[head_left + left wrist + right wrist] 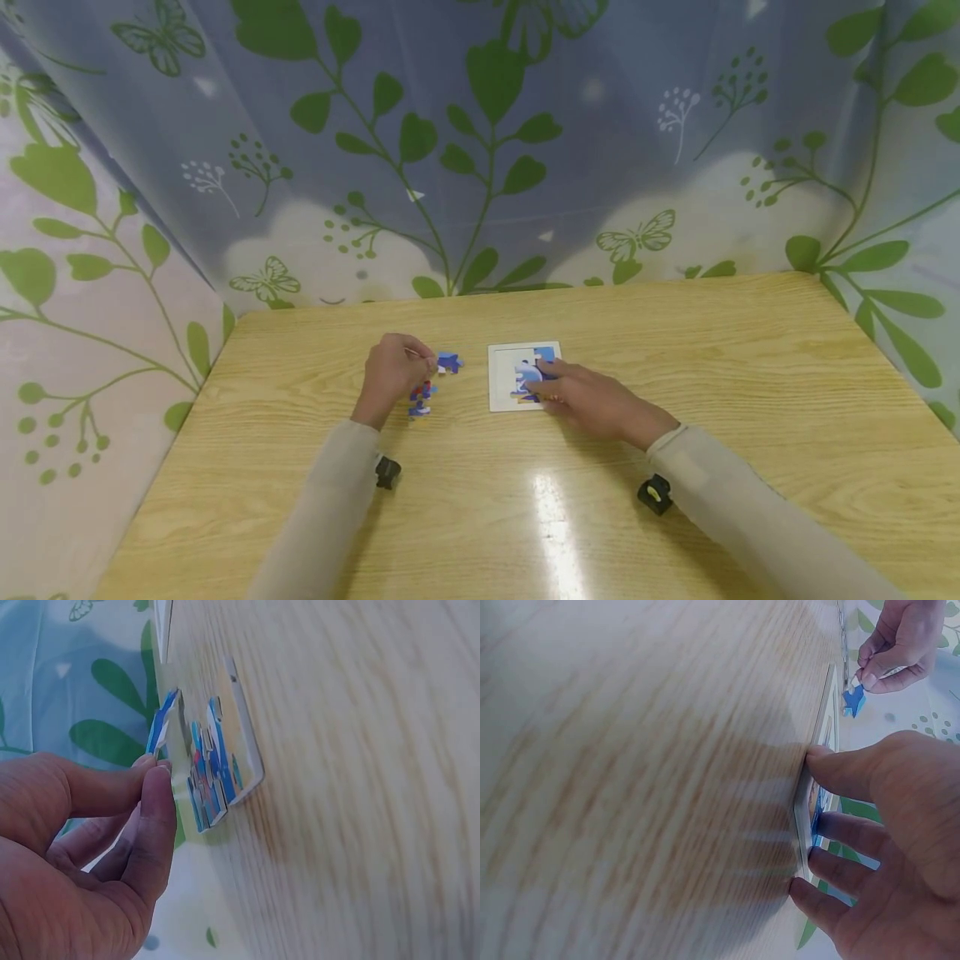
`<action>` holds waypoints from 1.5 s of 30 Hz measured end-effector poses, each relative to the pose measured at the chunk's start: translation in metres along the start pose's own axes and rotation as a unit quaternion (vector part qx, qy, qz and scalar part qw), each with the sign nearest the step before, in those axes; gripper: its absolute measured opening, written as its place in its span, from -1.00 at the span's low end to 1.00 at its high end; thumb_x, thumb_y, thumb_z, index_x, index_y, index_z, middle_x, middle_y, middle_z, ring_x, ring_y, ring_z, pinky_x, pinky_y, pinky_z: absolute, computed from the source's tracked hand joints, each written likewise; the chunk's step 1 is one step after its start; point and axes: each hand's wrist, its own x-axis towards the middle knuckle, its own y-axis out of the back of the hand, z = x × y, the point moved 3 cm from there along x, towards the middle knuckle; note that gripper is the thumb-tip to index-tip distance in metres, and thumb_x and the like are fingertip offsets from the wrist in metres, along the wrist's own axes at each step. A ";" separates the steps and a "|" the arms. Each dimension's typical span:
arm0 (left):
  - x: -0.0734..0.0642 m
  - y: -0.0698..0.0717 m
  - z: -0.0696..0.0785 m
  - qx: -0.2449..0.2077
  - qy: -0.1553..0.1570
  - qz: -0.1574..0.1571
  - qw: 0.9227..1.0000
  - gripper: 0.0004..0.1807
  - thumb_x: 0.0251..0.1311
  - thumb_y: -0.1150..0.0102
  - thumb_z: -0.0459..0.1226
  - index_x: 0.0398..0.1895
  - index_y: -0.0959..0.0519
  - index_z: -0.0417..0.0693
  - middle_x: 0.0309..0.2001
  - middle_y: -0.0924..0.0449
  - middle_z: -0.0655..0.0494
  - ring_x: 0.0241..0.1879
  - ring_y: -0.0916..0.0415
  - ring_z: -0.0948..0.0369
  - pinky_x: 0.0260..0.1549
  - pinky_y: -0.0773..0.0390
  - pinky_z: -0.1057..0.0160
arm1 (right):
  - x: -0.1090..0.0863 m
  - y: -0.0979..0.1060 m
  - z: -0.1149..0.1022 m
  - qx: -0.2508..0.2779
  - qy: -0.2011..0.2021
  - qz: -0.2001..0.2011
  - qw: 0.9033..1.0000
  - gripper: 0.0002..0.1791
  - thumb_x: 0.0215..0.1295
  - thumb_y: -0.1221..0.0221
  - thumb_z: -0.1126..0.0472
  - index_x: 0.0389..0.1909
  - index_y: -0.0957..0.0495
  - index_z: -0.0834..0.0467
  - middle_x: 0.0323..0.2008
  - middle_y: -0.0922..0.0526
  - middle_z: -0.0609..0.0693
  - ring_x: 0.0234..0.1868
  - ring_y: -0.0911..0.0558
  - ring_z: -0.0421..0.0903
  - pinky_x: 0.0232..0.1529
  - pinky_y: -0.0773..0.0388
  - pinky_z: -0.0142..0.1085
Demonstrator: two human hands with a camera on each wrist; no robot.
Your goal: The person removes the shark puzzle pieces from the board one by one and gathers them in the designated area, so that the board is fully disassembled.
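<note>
My left hand [393,372] pinches a blue and white jigsaw piece [160,726] between thumb and fingertips, holding it up on edge in the left wrist view. Just beneath that hand lie several loose puzzle pieces [420,408] in blue, white and red. To the right is a square puzzle tray [492,379] with a white rim, partly filled with joined pieces [528,377]; its left part shows bare backing. My right hand [592,402] rests on the tray's right side, fingers extended and covering part of the picture. In the right wrist view, its fingertips [819,750] touch the tray's edge.
The tray and pieces lie on a light wooden table [480,500]. A curtain [450,167] printed with leaves and butterflies hangs along the table's back and sides. Small black devices [655,494] sit at both wrists.
</note>
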 end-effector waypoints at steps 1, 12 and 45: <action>0.000 0.000 0.000 0.004 -0.001 0.002 1.000 -0.92 0.20 -0.36 -0.34 -0.35 -0.73 -0.20 -0.48 -0.73 -0.04 -0.55 -0.68 0.09 -0.60 -0.56 0.24 | 0.000 0.000 0.000 0.000 0.000 0.000 1.000 -0.58 0.49 -0.15 0.27 0.32 -0.52 0.21 0.43 -0.27 0.38 0.43 -0.29 0.33 0.32 -0.34 0.14; 0.000 -0.001 0.001 0.021 0.007 -0.004 1.000 -0.92 0.23 -0.35 -0.33 -0.33 -0.75 -0.18 -0.45 -0.74 -0.02 -0.54 -0.67 0.10 -0.56 -0.57 0.24 | 0.000 -0.001 0.001 -0.001 -0.003 -0.001 1.000 -0.57 0.49 -0.15 0.27 0.33 -0.51 0.20 0.44 -0.27 0.37 0.44 -0.29 0.32 0.33 -0.33 0.14; 0.001 -0.028 0.033 0.065 -0.075 -0.012 0.995 -0.90 0.21 -0.40 -0.32 -0.28 -0.77 -0.20 -0.31 -0.77 -0.02 -0.28 -0.69 0.06 -0.20 -0.65 0.05 | 0.000 0.000 0.001 0.000 -0.008 -0.003 1.000 -0.57 0.48 -0.16 0.27 0.33 -0.51 0.21 0.44 -0.26 0.37 0.44 -0.28 0.32 0.32 -0.35 0.14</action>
